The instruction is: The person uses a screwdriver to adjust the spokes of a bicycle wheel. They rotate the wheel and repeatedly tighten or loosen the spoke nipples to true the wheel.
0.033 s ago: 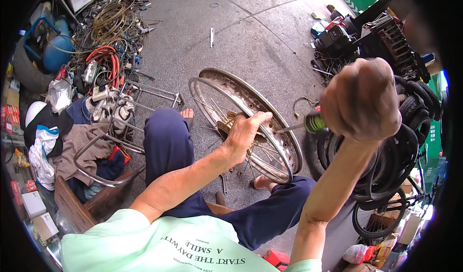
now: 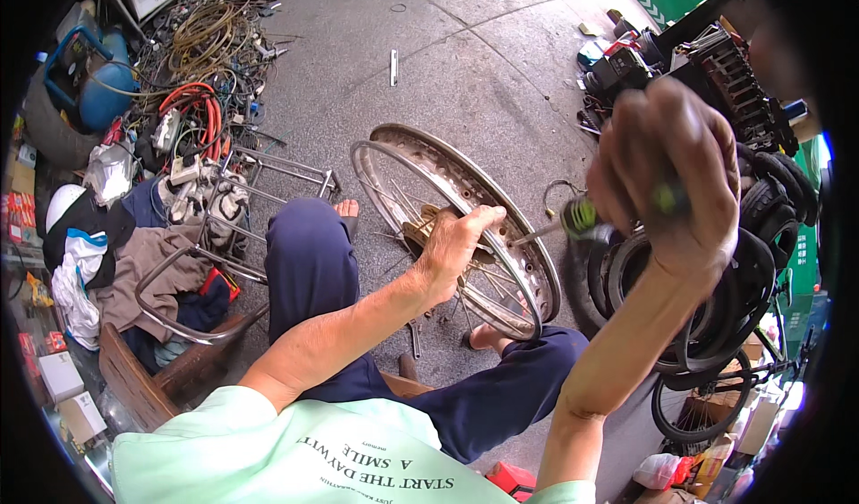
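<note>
Between my knees, a spoked wheel with a hub [image 2: 420, 227] stands tilted, along with a wider metal rim [image 2: 544, 276] pierced by many holes. My left hand [image 2: 461, 245] is closed on the narrower rim [image 2: 356, 164], over the hub area. A tool with a thin metal shaft and a green-and-black handle [image 2: 579, 216] points into the holed rim. My right hand [image 2: 667, 177] is raised at that handle, fingers curled but smeared by motion, so whether it grips the handle is unclear.
Tangled cables and hoses [image 2: 206, 39], a blue tank [image 2: 103, 97], a tubular metal frame [image 2: 268, 169] and piled clothes [image 2: 134, 280] lie left. Black tires [image 2: 778, 200], machinery [image 2: 716, 66] and a bicycle wheel [image 2: 702, 423] are at right. A small metal bar [image 2: 394, 67] lies on the floor ahead.
My right hand has shifted slightly upward and its curled fingers have turned, with more green showing among them. My left hand and the wheel have barely moved.
</note>
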`<action>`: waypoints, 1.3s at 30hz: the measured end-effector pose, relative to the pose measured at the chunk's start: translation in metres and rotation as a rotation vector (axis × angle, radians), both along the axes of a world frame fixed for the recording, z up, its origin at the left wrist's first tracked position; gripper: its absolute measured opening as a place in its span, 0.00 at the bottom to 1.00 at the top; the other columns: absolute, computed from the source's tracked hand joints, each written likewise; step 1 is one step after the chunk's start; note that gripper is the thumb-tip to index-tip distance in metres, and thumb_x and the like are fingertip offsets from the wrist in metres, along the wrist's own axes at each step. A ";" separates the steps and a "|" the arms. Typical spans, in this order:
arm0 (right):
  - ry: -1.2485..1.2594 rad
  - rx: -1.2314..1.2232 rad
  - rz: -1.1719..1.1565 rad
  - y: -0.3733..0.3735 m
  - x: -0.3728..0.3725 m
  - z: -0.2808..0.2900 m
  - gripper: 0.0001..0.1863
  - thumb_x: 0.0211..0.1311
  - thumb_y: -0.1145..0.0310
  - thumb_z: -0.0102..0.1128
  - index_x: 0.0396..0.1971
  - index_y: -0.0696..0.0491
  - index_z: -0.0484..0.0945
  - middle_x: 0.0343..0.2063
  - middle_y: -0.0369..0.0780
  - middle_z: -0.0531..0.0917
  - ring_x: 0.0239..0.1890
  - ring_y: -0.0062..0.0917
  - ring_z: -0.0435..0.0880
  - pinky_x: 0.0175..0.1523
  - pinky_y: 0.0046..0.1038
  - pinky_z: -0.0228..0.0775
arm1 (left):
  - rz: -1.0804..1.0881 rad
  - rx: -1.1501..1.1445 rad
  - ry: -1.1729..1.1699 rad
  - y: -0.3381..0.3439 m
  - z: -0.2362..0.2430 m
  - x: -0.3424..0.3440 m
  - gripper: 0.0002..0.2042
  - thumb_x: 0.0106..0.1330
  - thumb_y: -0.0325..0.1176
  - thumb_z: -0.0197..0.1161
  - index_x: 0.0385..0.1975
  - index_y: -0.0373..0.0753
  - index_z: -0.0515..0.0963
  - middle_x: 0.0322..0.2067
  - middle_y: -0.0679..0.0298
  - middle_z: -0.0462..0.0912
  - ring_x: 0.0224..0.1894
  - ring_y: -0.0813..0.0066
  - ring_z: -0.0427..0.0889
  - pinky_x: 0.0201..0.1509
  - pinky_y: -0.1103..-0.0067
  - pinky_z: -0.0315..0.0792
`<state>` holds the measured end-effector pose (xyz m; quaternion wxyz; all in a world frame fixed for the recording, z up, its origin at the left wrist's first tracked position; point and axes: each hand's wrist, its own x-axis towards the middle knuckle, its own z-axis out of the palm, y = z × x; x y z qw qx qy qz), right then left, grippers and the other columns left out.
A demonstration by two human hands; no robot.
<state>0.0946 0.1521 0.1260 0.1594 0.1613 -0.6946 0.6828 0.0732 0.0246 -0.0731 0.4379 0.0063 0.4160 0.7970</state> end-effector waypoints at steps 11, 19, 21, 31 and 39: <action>0.030 -0.338 0.778 0.032 -0.026 -0.016 0.17 0.72 0.55 0.51 0.35 0.55 0.73 0.10 0.35 0.71 0.04 0.18 0.64 0.08 0.21 0.60 | 0.000 -0.046 0.042 0.003 0.012 0.003 0.16 0.64 0.40 0.61 0.39 0.30 0.83 0.35 0.62 0.86 0.37 0.77 0.80 0.45 0.78 0.72; 0.050 0.206 -0.762 -0.050 -0.013 -0.011 0.17 0.68 0.62 0.59 0.38 0.64 0.82 0.15 0.33 0.69 0.18 0.17 0.70 0.24 0.19 0.62 | 0.048 -0.062 0.000 0.002 0.002 0.001 0.13 0.63 0.39 0.62 0.32 0.33 0.83 0.29 0.65 0.83 0.33 0.78 0.78 0.41 0.78 0.72; -0.005 -0.005 -0.312 -0.023 -0.011 -0.006 0.14 0.69 0.64 0.58 0.35 0.61 0.78 0.12 0.33 0.69 0.11 0.17 0.68 0.17 0.20 0.63 | -0.012 -0.055 0.006 0.002 0.002 0.002 0.13 0.64 0.38 0.62 0.35 0.32 0.84 0.32 0.63 0.85 0.36 0.78 0.80 0.44 0.78 0.72; 0.108 0.589 -0.906 -0.041 -0.006 -0.006 0.17 0.70 0.59 0.56 0.42 0.59 0.81 0.24 0.36 0.81 0.24 0.19 0.78 0.32 0.17 0.64 | 0.031 -0.040 0.022 0.002 0.002 0.000 0.09 0.63 0.33 0.63 0.37 0.33 0.82 0.33 0.63 0.84 0.36 0.77 0.82 0.43 0.77 0.77; -0.051 0.265 -0.367 -0.016 0.005 0.008 0.13 0.68 0.62 0.60 0.31 0.57 0.77 0.16 0.35 0.79 0.13 0.20 0.74 0.20 0.20 0.64 | 0.036 0.039 0.087 0.008 0.001 0.008 0.11 0.64 0.36 0.62 0.34 0.33 0.83 0.31 0.67 0.83 0.35 0.81 0.77 0.41 0.77 0.71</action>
